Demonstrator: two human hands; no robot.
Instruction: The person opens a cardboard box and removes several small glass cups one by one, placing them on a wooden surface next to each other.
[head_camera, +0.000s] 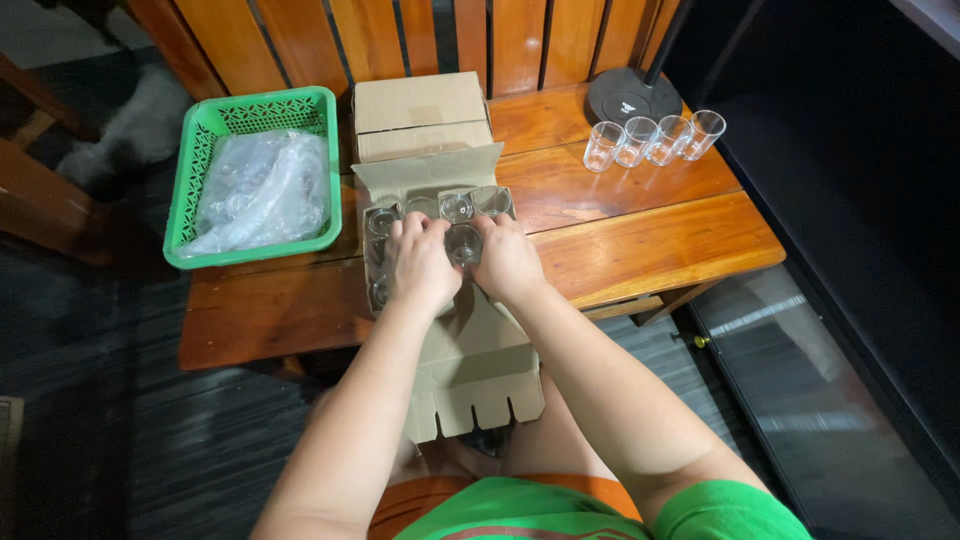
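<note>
Head cam, looking down on wooden table (640, 235).

Open cardboard box (440, 215) at centre, w/ divider cells holding clear glasses. Long front flap (478, 370) hangs off table edge toward 6 o'clock, over person's lap.

L hand (420, 262) palm-down on box's left cells, fingers curled over tops of glasses; what they pinch — can't tell, knuckles hide it. R hand (507, 258) just beside it at 3 o'clock, fingers curled round one glass (462, 243) in middle row, thumb side touching it. Both hands nearly touching each other over that glass.

Back row of glasses (458, 206) visible at 12 o'clock from hands, seated in cells.

2nd cardboard box (422, 115), closed, right behind the open one at 12 o'clock.

Green plastic basket (200, 180) at 9–10 o'clock, apart from boxes, w/ crumpled clear plastic wrap (262, 190) inside.

Four empty glasses in a row (655, 138) at 2 o'clock, well apart from box, upright on table. Black round lamp base (632, 95) just behind them.

Wood slat backing (400, 40) along 12 o'clock edge. Dark floor at 7–9 o'clock.
</note>
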